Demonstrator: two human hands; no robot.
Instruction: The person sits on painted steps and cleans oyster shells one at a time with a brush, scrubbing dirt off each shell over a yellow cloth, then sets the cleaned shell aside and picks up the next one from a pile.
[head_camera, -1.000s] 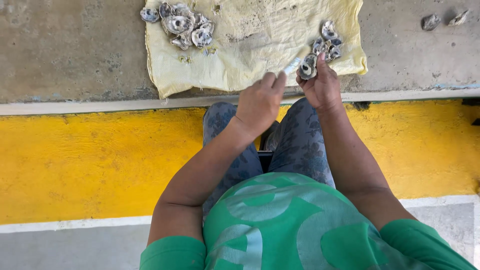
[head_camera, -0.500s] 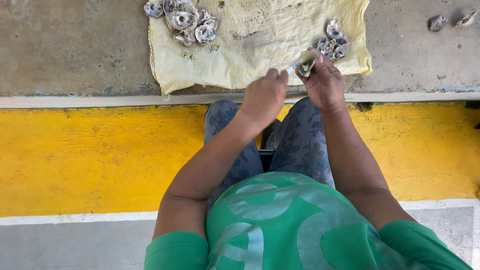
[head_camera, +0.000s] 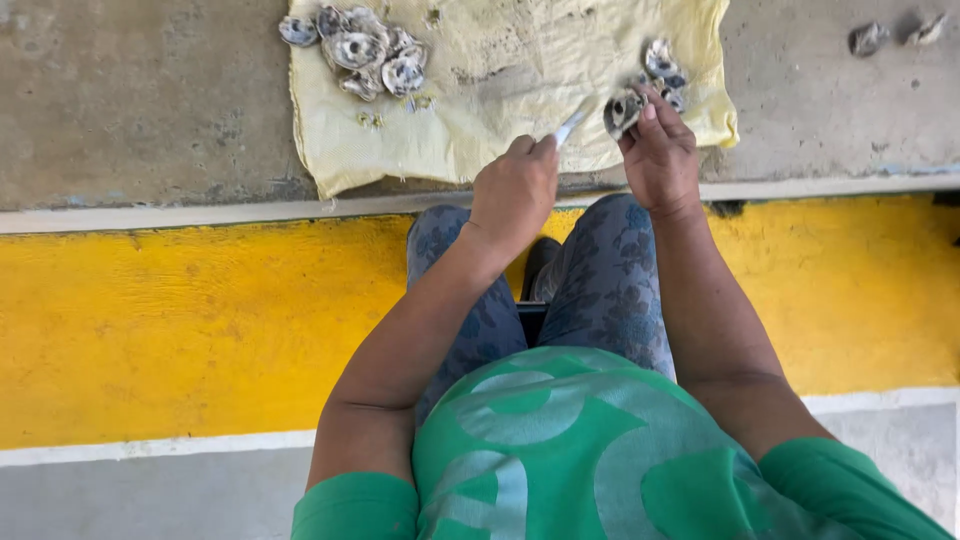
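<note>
1. Gripping an oyster shell (head_camera: 624, 110) between its fingers, the right hand (head_camera: 660, 150) is holding it just above the near edge of the yellow cloth (head_camera: 520, 60); the left hand (head_camera: 515, 190) is clenching a small knife (head_camera: 573, 125) whose pale blade is pointing at the shell

2. Judging the risk: the blade is aiming toward the fingers that are bracing the shell, so a slip off the rough, wet-looking surface could be cutting the right hand; a loose pinch could be letting the shell twist or drop onto the cloth

3. Lying close behind the held shell, a small cluster of shells (head_camera: 663, 65) is sitting on the cloth's right side; a larger heap of opened shells (head_camera: 365, 50) is resting at its far left corner; two stray shells (head_camera: 895, 35) are lying well apart on the bare concrete (head_camera: 150, 100)

4. Showing no packages, labels or signs, the scene is offering only a painted yellow band (head_camera: 200, 320) edged with white lines, running across below the concrete ledge; the person is wearing a green shirt with a paler green pattern
</note>
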